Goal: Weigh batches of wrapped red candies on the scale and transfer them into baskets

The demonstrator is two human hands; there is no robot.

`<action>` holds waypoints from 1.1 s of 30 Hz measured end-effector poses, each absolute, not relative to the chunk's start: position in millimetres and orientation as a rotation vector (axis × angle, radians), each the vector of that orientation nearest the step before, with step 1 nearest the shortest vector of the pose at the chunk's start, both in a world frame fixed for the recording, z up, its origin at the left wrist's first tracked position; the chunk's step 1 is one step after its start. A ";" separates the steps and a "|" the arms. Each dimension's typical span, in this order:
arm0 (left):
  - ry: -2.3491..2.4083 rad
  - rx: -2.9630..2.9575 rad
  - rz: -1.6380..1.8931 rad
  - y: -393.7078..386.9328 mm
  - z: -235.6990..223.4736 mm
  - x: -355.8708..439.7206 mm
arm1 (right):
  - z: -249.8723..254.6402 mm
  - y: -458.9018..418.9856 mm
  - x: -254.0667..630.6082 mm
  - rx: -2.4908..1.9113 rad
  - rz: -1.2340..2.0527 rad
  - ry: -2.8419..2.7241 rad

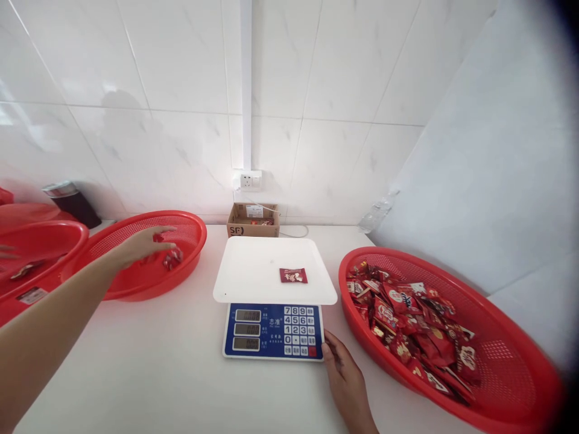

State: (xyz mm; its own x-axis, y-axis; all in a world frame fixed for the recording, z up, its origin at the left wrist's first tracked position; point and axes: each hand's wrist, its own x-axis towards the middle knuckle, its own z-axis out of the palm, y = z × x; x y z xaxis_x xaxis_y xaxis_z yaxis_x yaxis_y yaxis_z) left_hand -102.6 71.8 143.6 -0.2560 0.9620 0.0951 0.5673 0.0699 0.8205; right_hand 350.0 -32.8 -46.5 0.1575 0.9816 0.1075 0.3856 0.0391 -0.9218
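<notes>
My left hand (pixel 147 246) reaches over the red plastic basket (pixel 131 292) on the left, its fingers stretched apart. Close by its fingertips are a few small red-wrapped packets (pixel 172 258); whether it touches them is hard to make out. My right hand (pixel 342 369) is at the lower right corner of a blue and white weighing scale (pixel 274 346), thumb and fingers closed on its edge. One dark red packet (pixel 294 275) lies flat on the scale's white tray (pixel 253 265), right of the middle.
At right, a large red basket (pixel 511 386) holds many red packets (pixel 416 325). Behind the scale stands a cardboard box (pixel 253 229) below a wall socket (pixel 250 181). A clear plastic bottle (pixel 379 212) leans there. Far left are another red basket (pixel 45 228), someone's fingers (pixel 6 250) and a dark flask (pixel 75 202).
</notes>
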 end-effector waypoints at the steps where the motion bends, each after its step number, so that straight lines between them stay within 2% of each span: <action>1: 1.915 1.530 1.054 72.9 144.3 -96.4 | -46.0 -32.9 349.7 -1.506 0.806 -1.378; 5: 1.948 1.764 0.964 82.7 145.2 -46.5 | -44.2 -33.3 348.6 -1.499 0.801 -1.364; 13: 1.348 2.226 0.693 91.4 103.1 105.7 | -41.2 -33.5 347.0 -1.469 0.788 -1.370; 18: 1.184 2.346 0.607 97.2 84.1 151.8 | -41.0 -35.2 346.3 -1.458 0.806 -1.374; 23: 1.216 2.299 0.684 91.4 82.5 148.7 | -43.2 -33.9 347.5 -1.445 0.805 -1.362; 28: 1.342 2.171 0.947 61.6 101.0 103.0 | -44.1 -32.7 349.9 -1.476 0.828 -1.369; 33: 1.998 1.980 1.451 32.3 124.1 10.5 | -46.7 -33.2 350.9 -1.506 0.799 -1.366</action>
